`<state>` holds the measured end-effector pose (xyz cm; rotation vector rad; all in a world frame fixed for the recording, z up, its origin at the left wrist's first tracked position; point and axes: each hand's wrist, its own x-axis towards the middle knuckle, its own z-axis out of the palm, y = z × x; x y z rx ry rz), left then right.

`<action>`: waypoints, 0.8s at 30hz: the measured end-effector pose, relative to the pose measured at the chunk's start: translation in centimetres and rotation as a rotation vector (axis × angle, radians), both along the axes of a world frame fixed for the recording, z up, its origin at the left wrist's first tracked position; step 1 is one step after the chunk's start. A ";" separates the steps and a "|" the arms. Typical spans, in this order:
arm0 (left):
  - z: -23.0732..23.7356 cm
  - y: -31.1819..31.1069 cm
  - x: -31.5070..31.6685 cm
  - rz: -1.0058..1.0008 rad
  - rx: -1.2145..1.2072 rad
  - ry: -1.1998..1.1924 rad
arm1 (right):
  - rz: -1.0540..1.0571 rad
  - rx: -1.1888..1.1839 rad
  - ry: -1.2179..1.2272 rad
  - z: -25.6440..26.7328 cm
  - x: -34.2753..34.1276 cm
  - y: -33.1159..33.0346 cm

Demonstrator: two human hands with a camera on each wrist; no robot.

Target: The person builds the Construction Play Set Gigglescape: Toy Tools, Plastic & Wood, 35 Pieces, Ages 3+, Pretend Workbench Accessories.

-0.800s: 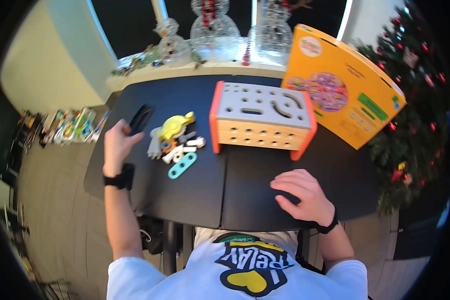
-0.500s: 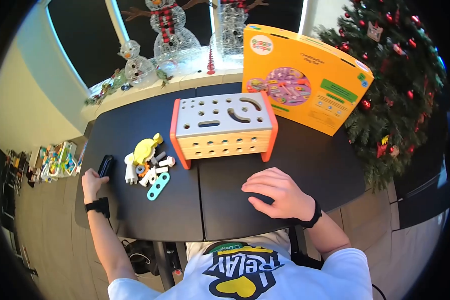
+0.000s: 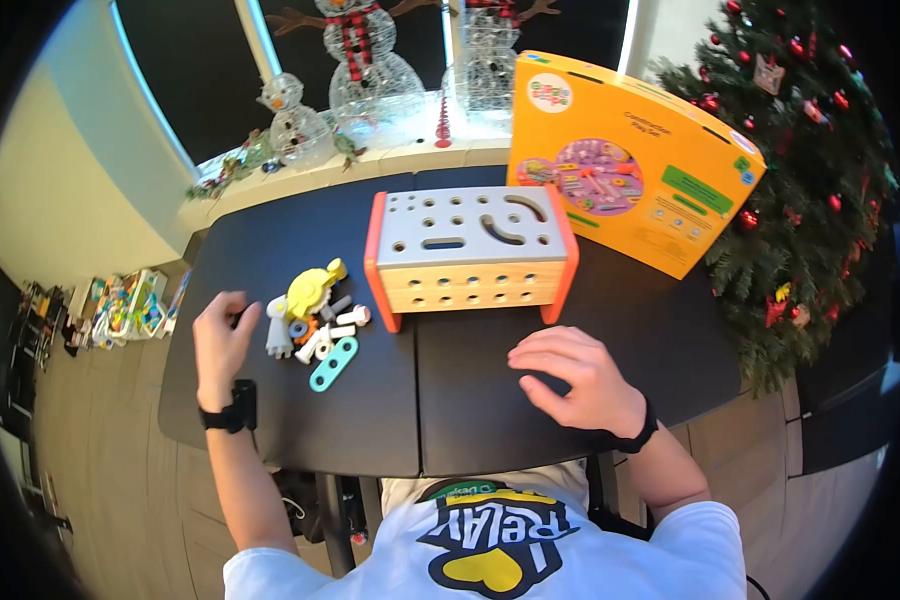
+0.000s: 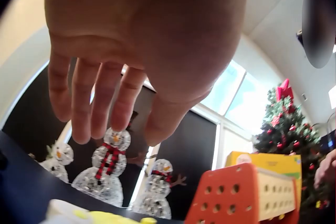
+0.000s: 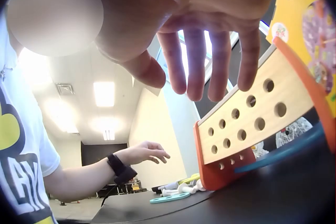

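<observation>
My left hand [image 3: 224,340]: relaxed, holds nothing.
My right hand [image 3: 585,378]: also relaxed.
Toy bench [image 3: 470,258], twelve o'clock: probably stiff, rather heavy; best held by red ends [image 3: 373,258].

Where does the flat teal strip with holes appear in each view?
Head: flat teal strip with holes, left of centre.
Left wrist: not visible.
Right wrist: teal strip, low, near centre, seen almost edge-on.
Shared landmark, in all three: wooden toy bench with red-orange ends.

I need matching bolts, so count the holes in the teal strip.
3 holes in the teal strip: one at its far end, one midway, one at its near end; none appears hidden.
</observation>
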<state>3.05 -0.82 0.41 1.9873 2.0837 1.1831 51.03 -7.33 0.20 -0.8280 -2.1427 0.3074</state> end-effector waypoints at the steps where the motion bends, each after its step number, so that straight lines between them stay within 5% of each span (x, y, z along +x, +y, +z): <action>1: 0.4 0.0 1.4 -0.074 0.032 -0.011 | -0.011 0.014 0.001 0.2 0.0 0.2; 6: 0.9 -0.4 5.9 -0.346 -0.023 0.133 | -0.152 0.094 -0.012 1.6 0.5 1.1; 15: -2.9 1.4 7.1 -0.329 -0.365 0.472 | -0.375 0.045 0.005 0.8 2.7 6.3; 24: -0.4 1.3 7.0 -0.403 -0.433 0.277 | -0.361 0.070 0.062 0.1 3.6 7.1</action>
